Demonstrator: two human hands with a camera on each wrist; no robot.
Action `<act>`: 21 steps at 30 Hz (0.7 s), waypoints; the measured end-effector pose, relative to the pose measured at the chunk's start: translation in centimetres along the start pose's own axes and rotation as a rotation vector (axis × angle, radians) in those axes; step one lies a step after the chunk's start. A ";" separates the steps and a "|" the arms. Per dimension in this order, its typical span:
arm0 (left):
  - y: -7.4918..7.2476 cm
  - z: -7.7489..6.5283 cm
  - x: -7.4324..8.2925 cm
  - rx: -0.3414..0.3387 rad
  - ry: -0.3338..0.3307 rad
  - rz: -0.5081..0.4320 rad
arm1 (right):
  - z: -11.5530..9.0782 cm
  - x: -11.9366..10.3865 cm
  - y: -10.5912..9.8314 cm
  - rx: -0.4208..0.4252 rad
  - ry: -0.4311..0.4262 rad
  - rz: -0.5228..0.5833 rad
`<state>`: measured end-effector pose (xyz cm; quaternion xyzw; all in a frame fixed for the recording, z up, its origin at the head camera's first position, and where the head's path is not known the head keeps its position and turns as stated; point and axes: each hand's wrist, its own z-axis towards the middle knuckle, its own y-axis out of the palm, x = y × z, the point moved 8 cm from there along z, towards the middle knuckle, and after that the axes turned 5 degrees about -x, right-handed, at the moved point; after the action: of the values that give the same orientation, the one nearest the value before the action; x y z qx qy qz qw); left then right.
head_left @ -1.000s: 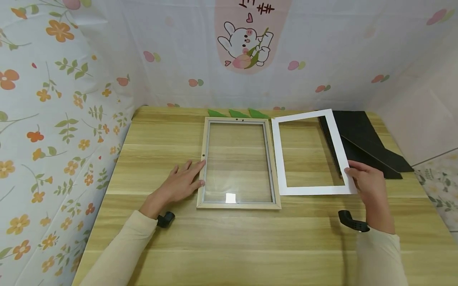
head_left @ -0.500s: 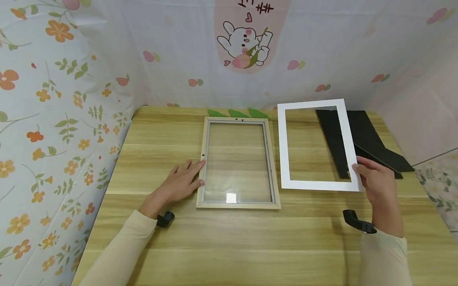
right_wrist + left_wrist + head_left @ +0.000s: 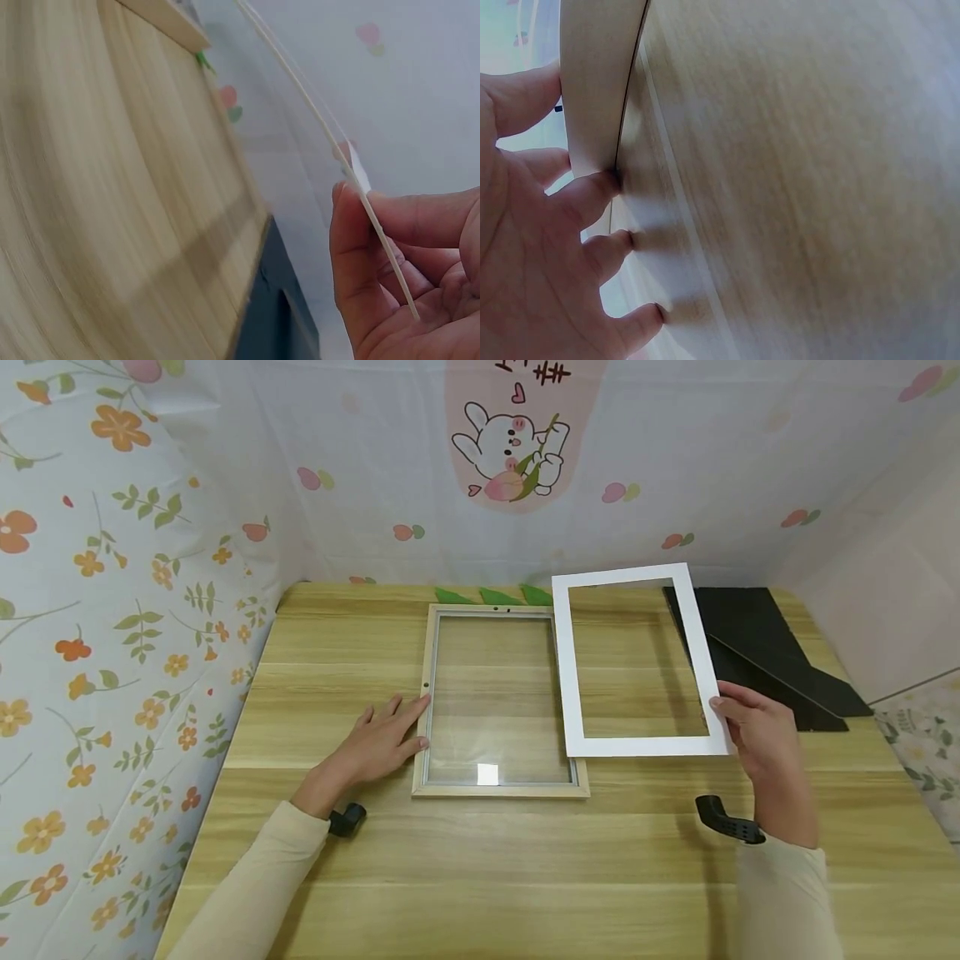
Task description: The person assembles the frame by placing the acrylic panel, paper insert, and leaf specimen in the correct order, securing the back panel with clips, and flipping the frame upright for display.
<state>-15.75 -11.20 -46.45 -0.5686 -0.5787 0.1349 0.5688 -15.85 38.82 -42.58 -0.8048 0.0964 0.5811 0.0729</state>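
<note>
Plain cream long sleeves (image 3: 236,881), softly creased, smooth and unpatterned, stopping before the hands (image 3: 381,747), which are bare and ungloved; left black wrist device (image 3: 347,820), small, blocky; right black wrist device (image 3: 726,821), longer, curved, dotted with small marks

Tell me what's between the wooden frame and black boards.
Head view: the white mat, held by the right hand, spans the stretch; tabletop shows through its opening.

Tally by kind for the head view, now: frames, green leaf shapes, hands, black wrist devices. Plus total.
Frames: 2 (wooden frame, white frame)
Green leaf shapes: 3 (first leaf, second leaf, third leaf)
Hands: 2 (left hand, right hand)
Black wrist devices: 2 (left device, right device)
Total: 9
</note>
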 end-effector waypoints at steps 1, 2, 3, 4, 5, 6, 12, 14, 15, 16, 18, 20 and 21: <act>0.0 0.0 0.0 0.000 -0.001 -0.002 | 0.0 0.1 0.4 -0.007 0.001 -0.001; 0.0 0.0 0.0 0.001 -0.002 -0.003 | 0.0 0.1 0.8 -0.017 0.000 0.000; 0.0 0.0 0.0 0.002 -0.003 -0.005 | 0.1 0.2 1.1 -0.024 0.001 -0.004; 0.0 0.0 0.0 0.003 -0.002 -0.006 | 0.1 0.3 1.5 -0.030 0.003 -0.009; 0.1 0.0 0.0 0.003 -0.002 -0.007 | 0.1 0.4 1.8 -0.033 0.004 -0.011; 0.1 0.0 0.0 0.002 -0.002 -0.007 | 0.1 0.4 2.2 -0.035 0.006 -0.022; 0.1 0.0 -0.1 -0.003 0.000 -0.007 | -0.1 0.8 3.7 -0.043 0.018 -0.017; 0.1 0.0 0.0 -0.004 0.001 -0.005 | -0.2 0.9 4.1 -0.046 0.023 -0.013; 0.1 0.0 0.0 -0.003 0.002 -0.006 | -0.2 1.0 4.3 -0.047 0.023 -0.008; 0.1 0.0 0.0 -0.002 0.003 -0.006 | -0.3 1.0 4.5 -0.051 0.023 -0.003; 0.1 0.0 0.0 -0.002 0.002 -0.007 | -0.3 1.2 5.0 -0.061 0.015 0.009; 0.1 0.0 0.0 -0.004 0.000 -0.009 | -0.4 1.4 5.6 -0.076 0.010 0.020; 0.1 0.0 -0.1 -0.004 -0.001 -0.010 | -0.4 1.5 6.0 -0.087 0.007 0.030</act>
<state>-15.70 -11.24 -46.55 -0.5669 -0.5821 0.1312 0.5680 -16.44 32.84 -43.88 -0.8077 0.0832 0.5830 0.0287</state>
